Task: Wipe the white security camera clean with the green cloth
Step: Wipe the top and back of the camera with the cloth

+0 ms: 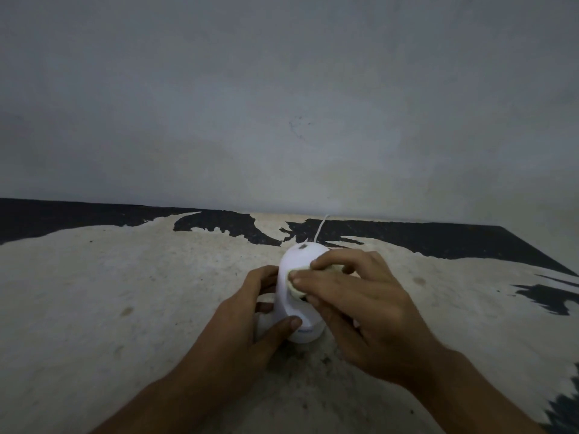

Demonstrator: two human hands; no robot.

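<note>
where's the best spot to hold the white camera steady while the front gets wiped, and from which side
Grip the security camera low on its body, near the base, from the left. It stands upright and rounded on the worn table, so a wrap around its lower body probably braces it best. The left hand does this now, its thumb across the lower front, leaving the upper front free for the right hand pressing the cloth.

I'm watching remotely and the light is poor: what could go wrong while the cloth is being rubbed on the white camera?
1. The thin white cable trails back from the white egg-shaped security camera; twisting the body might strain it.
2. The right hand presses the small pale green cloth high up; if the left hand slackens at the base, the camera could tip.
</note>
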